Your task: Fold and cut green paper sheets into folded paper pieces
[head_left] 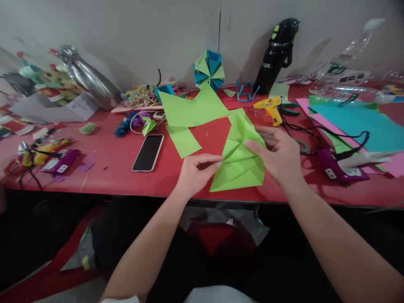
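A creased sheet of bright green paper (241,168) is held up at the table's front edge, its folds crossing near the middle. My left hand (200,170) pinches its left edge between thumb and fingers. On the opposite side, my right hand (279,153) grips the paper's right edge, thumb on the near face and the other fingers partly hidden behind. Behind it lie a larger green paper piece (195,109) with a cut-out edge and a smaller green strip (183,141).
A phone (148,153) lies left of my hands. A yellow glue gun (270,109), black cords and a purple power block (339,166) are on the right. At the back stand a blue-green paper ornament (209,69), a black bottle (276,57) and a steel flask (90,78).
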Demonstrator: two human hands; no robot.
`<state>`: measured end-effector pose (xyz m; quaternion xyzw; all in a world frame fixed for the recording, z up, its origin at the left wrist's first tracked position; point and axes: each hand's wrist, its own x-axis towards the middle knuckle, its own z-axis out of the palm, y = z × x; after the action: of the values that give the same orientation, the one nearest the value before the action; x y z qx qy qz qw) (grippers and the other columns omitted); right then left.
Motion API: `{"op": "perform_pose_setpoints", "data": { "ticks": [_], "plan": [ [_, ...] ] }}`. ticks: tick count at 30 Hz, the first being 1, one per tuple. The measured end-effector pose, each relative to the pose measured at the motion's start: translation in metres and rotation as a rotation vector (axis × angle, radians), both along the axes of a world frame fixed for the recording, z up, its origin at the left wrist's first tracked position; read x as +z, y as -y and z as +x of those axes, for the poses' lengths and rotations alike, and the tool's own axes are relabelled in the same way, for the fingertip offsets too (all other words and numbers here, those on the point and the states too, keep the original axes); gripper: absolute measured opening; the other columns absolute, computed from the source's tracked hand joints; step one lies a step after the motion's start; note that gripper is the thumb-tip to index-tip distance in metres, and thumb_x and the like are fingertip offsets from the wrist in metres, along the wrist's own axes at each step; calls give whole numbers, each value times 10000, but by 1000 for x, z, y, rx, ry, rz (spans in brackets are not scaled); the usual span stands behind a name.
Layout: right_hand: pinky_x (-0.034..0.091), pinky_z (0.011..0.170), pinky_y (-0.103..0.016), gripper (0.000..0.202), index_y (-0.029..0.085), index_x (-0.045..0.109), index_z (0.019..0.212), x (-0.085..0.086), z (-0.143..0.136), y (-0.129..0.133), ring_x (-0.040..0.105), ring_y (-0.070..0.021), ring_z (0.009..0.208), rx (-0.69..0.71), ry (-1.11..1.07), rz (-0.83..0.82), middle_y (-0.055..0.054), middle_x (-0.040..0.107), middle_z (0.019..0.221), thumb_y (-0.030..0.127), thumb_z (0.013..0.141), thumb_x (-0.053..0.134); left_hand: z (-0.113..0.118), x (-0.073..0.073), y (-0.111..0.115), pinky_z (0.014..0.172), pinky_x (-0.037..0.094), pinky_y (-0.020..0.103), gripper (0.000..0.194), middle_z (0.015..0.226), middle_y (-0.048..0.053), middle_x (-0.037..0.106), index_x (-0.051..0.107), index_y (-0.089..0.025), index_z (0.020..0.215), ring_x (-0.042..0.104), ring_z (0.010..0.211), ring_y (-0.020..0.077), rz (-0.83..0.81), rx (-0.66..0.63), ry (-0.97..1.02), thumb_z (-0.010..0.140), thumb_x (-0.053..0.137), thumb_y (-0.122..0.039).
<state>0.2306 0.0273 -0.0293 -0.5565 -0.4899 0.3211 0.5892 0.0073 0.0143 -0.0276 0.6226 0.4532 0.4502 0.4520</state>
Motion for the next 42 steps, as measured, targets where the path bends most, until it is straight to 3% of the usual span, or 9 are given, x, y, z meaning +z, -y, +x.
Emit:
{"op": "perform_pose_setpoints", "data": {
  "ticks": [4, 9, 17, 25, 35, 39, 42],
  "plan": [
    [645, 767, -427, 653, 282, 685, 1120, -3, -4, -2, 763, -246, 866, 167, -337, -157, -23, 792, 997, 360, 534, 963, 1, -6, -4, 817, 643, 342, 171, 924, 56, 815, 826, -211, 923, 770, 900, 231, -40, 92, 78, 769, 813, -284],
    [649, 855, -486, 543, 232, 736, 1037, -3, -22, 10, 771, -296, 973, 303, -423, -312, -80, 795, 1091, 336, 552, 957, 6, -6, -3, 780, 650, 329, 145, 897, 48, 816, 823, -203, 902, 774, 866, 222, -36, 110, 83, 766, 801, -250],
    [659, 827, -488, 486, 196, 738, 1031, -11, -26, 11, 777, -315, 951, 190, -486, -277, -116, 794, 1090, 348, 615, 936, 9, 0, 1, 794, 651, 328, 131, 898, 43, 816, 826, -212, 904, 775, 879, 223, -54, 93, 64, 778, 799, -237],
    [592, 639, -262, 453, 239, 728, 904, -10, -14, -4, 697, -132, 658, -21, -525, -194, 32, 745, 763, 287, 525, 971, 5, -1, -2, 791, 649, 297, 152, 885, 38, 817, 830, -201, 905, 775, 875, 212, -82, 137, 92, 757, 823, -235],
    [580, 704, -274, 447, 266, 746, 915, -9, -5, -7, 685, -126, 717, 46, -508, -168, 51, 690, 740, 264, 528, 971, 0, -11, -8, 806, 637, 301, 185, 899, 41, 815, 832, -213, 915, 765, 881, 208, -112, 120, 144, 742, 846, -278],
    [602, 778, -286, 464, 273, 741, 932, -6, -7, -6, 721, -141, 790, 103, -580, -203, 44, 744, 822, 225, 530, 967, -2, -13, -10, 828, 636, 332, 212, 914, 57, 815, 829, -199, 928, 764, 892, 222, -130, 119, 148, 736, 848, -287],
    [623, 827, -361, 481, 269, 746, 969, -5, -15, 1, 753, -197, 859, 180, -613, -263, 9, 790, 941, 227, 540, 963, -1, -10, -9, 824, 641, 334, 208, 918, 57, 816, 826, -192, 928, 768, 894, 223, -130, 121, 157, 736, 844, -270]
  ]
}}
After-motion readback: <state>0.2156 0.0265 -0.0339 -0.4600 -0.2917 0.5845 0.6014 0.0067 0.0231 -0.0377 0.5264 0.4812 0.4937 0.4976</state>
